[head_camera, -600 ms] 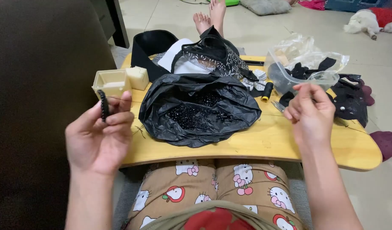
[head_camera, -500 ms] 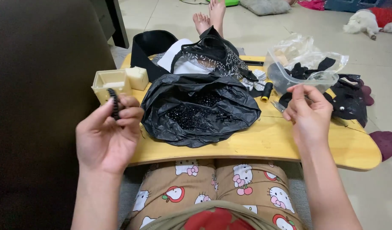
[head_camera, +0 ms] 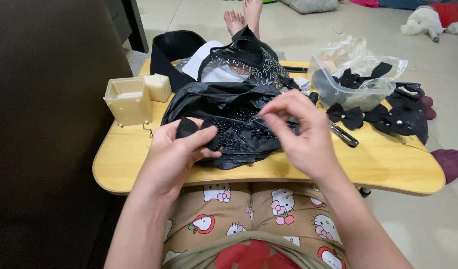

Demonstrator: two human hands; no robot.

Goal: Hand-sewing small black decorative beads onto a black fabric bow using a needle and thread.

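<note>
Containers first: there's a clear plastic tub at the far right of the lap table with a crinkly clear bag stuffed in it and a few black bows inside. More finished bows lie on the wood just beside it. On the left is a cream plastic box with a small cream block touching it; can't see what's in the box from this angle. In the middle sits an open black plastic bag full of tiny black beads.

The left hand is pinching a black fabric bow piece between thumb and fingers, right over the near edge of the bag. The right hand has thumb and forefinger pressed together on something very thin, probably a needle or thread, too fine to say for sure.

Compared with half a second ago, both hands have come together over the bag; before, they were spread wide, the left out by the cream box and the right over by the tub.

The table is light wood with rounded corners, sitting over cartoon-print pyjama legs. A black-handled tool lies beside the right hand. Pale tiled floor, a dark sofa side on the left, bare feet past the table.
</note>
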